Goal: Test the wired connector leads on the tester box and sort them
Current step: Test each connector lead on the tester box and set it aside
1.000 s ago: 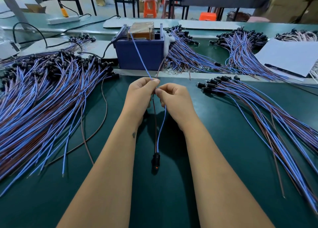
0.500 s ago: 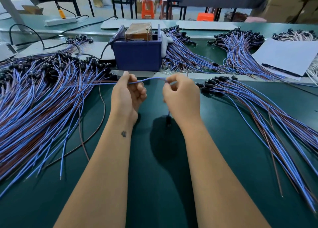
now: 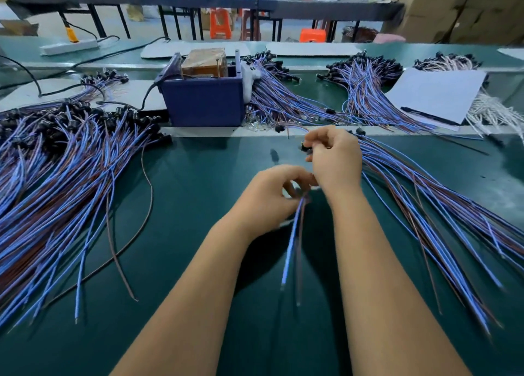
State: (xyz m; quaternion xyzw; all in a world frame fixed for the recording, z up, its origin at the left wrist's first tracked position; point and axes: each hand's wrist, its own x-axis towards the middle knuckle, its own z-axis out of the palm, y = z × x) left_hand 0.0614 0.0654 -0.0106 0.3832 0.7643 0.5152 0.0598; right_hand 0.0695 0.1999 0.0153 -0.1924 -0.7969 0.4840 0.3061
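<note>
The blue tester box [image 3: 204,103] with a brown block inside stands at the back centre of the green mat. My left hand [image 3: 269,197] pinches a blue-and-brown lead [image 3: 290,242] whose bare ends hang toward me. My right hand [image 3: 336,160] is farther out, its fingers curled round a small black connector [image 3: 304,147] at the near end of the right-hand pile of leads [image 3: 425,205]. A large pile of the same leads [image 3: 56,177] fans across the left side.
Two more lead bundles [image 3: 363,92] lie behind the mat's far strip, beside a white sheet [image 3: 436,94] with a pen. A black cable runs from the box to the left. A single brown wire [image 3: 147,205] curves loose on the mat.
Both hands have moved right, away from the tester box. The lead that was stretched between them now hangs from my left hand, and my right hand has reached the right pile's connectors.
</note>
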